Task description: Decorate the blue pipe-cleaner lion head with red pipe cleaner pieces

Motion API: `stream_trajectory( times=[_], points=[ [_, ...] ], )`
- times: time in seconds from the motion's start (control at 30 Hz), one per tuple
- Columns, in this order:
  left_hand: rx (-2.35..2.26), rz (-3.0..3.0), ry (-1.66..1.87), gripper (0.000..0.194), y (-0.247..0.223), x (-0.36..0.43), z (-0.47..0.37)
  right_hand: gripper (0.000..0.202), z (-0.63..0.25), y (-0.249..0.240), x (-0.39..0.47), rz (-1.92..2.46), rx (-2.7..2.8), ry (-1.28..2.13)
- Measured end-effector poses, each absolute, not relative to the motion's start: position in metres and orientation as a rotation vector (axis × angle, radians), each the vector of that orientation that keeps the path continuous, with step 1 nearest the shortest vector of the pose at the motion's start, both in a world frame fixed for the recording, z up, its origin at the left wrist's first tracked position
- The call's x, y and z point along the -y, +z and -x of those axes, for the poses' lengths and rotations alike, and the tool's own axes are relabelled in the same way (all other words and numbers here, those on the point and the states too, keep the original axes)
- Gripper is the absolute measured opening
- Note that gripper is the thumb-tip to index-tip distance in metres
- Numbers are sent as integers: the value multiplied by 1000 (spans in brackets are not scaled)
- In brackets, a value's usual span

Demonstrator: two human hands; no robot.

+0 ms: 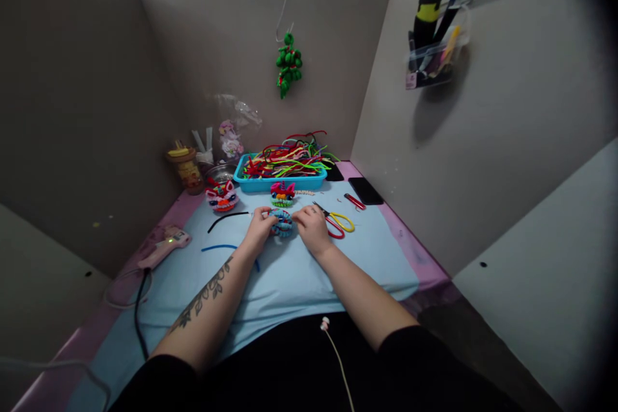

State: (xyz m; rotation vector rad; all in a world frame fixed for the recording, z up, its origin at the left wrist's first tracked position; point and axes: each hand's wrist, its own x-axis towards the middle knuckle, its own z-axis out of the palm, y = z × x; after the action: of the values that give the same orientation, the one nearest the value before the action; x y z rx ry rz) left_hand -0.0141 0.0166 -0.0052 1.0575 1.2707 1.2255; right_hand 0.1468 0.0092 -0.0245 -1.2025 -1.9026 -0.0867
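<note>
A small round figure coiled from blue pipe cleaners (pixel 282 224), with some red and dark parts, is between my hands just above the cloth. My left hand (pixel 261 228) grips its left side, thumb and fingers closed. At its right edge, the fingers of my right hand (pixel 313 228) are pinched together against it; the exact spot they hold is too small to tell. Scissors (pixel 344 224) with one yellow and one red handle lie beside my right hand. A black pipe cleaner (pixel 224 219) and a blue pipe cleaner (pixel 218 248) rest to the left.
Behind stands a turquoise tray (pixel 282 185) heaped with pipe cleaners. Two finished figures sit in front, one red (pixel 222 196) and one multicoloured (pixel 282 194). A pink glue gun (pixel 167 248) lies left, a phone (pixel 365 191) and red clippers (pixel 355 201) right. Partition walls enclose the table.
</note>
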Motion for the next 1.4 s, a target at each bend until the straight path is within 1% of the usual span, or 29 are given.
stream_trajectory(
  times=[0.23, 0.5, 0.7, 0.9, 1.4],
  points=[
    [-1207, -1141, 1280, 51, -10, -19, 14, 19, -145, -20, -5, 1220, 1919, -89],
    [-1232, -1242, 1306, 48, -13, -19, 15, 18, -144, -18, -2, 1211, 1914, -91],
    [-1296, -1243, 1312, 51, -14, -20, 15, 16, -144, -17, -2, 1208, 1915, -93],
    [-1380, -1301, 1291, 50, -15, -20, 16, 17, -144, -17, -2, 1221, 1915, -95],
    [-1380, -1324, 1303, 50, -18, -21, 16, 16, -144, -18, -3, 1277, 1903, -88]
  ],
)
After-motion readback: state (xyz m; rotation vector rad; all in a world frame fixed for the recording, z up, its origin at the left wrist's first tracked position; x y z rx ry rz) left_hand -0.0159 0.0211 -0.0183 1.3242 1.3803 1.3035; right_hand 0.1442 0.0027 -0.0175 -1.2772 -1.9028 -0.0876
